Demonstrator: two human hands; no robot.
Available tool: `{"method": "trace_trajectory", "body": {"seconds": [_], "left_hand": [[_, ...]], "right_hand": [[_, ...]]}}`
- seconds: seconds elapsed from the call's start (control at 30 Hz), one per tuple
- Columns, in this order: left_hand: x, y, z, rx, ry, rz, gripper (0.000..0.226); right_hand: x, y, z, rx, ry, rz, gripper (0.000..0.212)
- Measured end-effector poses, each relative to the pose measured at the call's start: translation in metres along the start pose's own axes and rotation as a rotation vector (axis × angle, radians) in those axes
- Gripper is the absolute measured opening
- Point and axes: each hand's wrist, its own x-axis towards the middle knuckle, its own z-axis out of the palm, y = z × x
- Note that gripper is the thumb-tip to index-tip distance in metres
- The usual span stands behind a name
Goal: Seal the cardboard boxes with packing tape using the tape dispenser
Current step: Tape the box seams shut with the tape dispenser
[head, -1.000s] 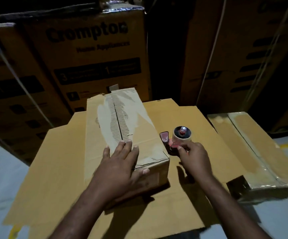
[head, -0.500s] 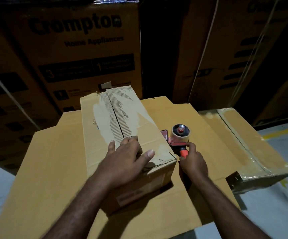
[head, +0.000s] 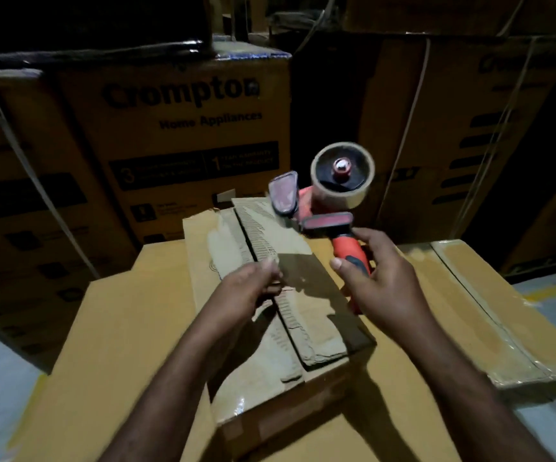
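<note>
head view catches the pull-out step. the right hand (head: 383,288) is wrapped round the orange handle of the tape dispenser (head: 323,201) and holds it in the air just beyond and above both hands, with the roll uppermost. the left hand (head: 250,291) has its fingertips pinched together just left of the handle. they appear to grip the free end of the tape (head: 295,271), a dark see-through strip running up to the dispenser's mouth, though blur keeps me from being sure. the cardboard box (head: 303,328) lies directly under both hands, with a dark gap along its centre seam and torn paper beside it.

next, i judge, the tape end must be pressed down over one end of the box. the dispenser can then be drawn along the seam, kept centred on it.

for room, the flat cardboard sheet (head: 120,328) beneath the box spreads out left of the left hand. a taped box (head: 490,311) sits right of the right hand. stacked cartons (head: 186,128) stand close beyond the dispenser, so a far-end start leaves little swing room.
</note>
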Motion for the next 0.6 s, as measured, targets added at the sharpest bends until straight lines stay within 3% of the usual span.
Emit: {"method": "trace_trajectory", "body": {"seconds": [0.07, 0.13, 0.37, 0.53, 0.6], "left_hand": [[0.010, 0.018, -0.015, -0.222, 0.098, -0.035, 0.051], [0.016, 0.039, -0.032, -0.324, 0.089, -0.066, 0.062], [0.038, 0.071, -0.070, -0.331, 0.007, -0.303, 0.085], [0.050, 0.069, -0.060, -0.466, 0.066, -0.411, 0.066], [0.055, 0.066, -0.055, -0.431, 0.047, -0.410, 0.042]], "right_hand": [[-0.010, -0.006, 0.024, -0.076, 0.006, -0.086, 0.051], [-0.020, -0.003, 0.045, -0.147, 0.002, -0.149, 0.056], [-0.028, 0.004, 0.063, -0.182, 0.094, -0.302, 0.057], [-0.028, 0.009, 0.063, -0.249, 0.190, -0.342, 0.059], [-0.027, 0.011, 0.064, -0.242, 0.199, -0.324, 0.057]]}}
